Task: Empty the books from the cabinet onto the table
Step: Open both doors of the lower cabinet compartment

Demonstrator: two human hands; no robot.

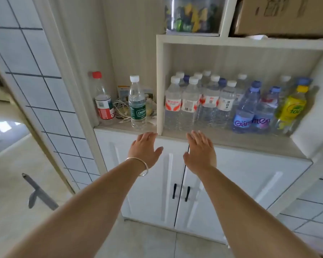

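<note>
Head view: no books can be seen; they are presumably behind the shut cabinet doors, w/ two black handles side by side at the centre seam, untouched. No table is in frame, so the drop-off spot can't be judged.

Left hand and right hand are held out flat above the doors, fingers straight and relaxed, nothing gripped. Whether fingertips touch the counter edge can't be told.

Risks, as judged: water bottles are packed close on the counter near the front; the lone green-label bottle stands just beyond the left hand and could be knocked off by a careless lift. The doors could swing into the person's legs if pulled fast. The glass door at left stands close.

Shelf contents above are cut off; cable tangle is blurry.
</note>
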